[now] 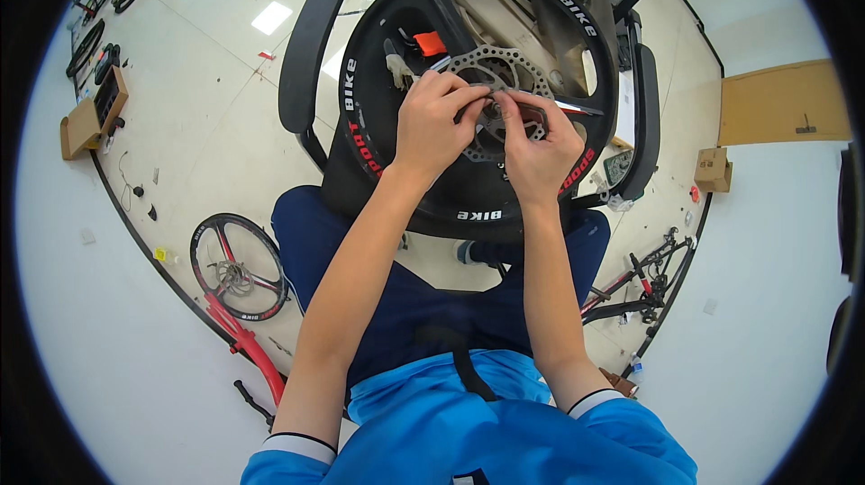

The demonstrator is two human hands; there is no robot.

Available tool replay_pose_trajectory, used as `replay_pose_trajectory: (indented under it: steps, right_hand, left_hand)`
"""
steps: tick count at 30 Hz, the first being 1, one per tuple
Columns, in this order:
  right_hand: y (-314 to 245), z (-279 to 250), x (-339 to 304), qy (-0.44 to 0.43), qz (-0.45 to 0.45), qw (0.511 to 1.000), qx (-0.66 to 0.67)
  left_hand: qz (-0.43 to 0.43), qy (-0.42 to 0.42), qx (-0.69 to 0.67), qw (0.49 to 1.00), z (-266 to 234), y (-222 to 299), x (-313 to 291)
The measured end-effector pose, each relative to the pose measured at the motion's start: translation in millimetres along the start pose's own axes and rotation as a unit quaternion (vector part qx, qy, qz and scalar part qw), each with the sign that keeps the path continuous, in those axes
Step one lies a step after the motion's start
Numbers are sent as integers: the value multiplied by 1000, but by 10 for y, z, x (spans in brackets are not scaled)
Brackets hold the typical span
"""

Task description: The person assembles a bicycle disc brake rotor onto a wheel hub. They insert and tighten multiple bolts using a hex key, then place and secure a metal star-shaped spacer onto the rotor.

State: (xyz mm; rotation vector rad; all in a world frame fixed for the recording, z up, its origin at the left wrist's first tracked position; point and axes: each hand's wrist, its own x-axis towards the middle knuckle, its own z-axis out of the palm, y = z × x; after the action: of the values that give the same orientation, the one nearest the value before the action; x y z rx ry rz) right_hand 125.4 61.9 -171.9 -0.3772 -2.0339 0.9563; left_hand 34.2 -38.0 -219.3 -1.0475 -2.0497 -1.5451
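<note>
A black bicycle wheel (423,204) with red and white lettering lies flat in front of me, over the chair seat and close to my knees. At its centre sits a silver, perforated brake disc (532,76). My left hand (432,123) is over the disc's left part, thumb and fingers pinched together at the hub. From the other side my right hand (543,147) meets it there, also in a closed pinch. Whatever small dark piece lies between the fingertips is too hidden to name. A thin, pointed reddish-and-white object (577,109) shows beside my right fingers.
The chair's black armrests (302,80) flank the wheel. An orange piece (431,44) and a pale glove (397,66) lie within the wheel's outline. Another wheel (236,267) and a red frame part (248,341) are at left; a dark bike frame (644,287) is at right.
</note>
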Motion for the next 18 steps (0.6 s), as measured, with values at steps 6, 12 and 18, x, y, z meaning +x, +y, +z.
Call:
replay_pose_trajectory:
  steps: [6,12,18]
  right_hand:
    - [-20,10,31,-8,-65,997,-39]
    - [-28,54,72,-44,-150,985,-68]
    - [55,4,159,-106,-75,992,7]
  left_hand:
    - [-13,-6,6,1000,-2,-1,16]
    - [-20,-5,18,1000,-14,25,40]
    - [9,58,-74,996,66,-16,16]
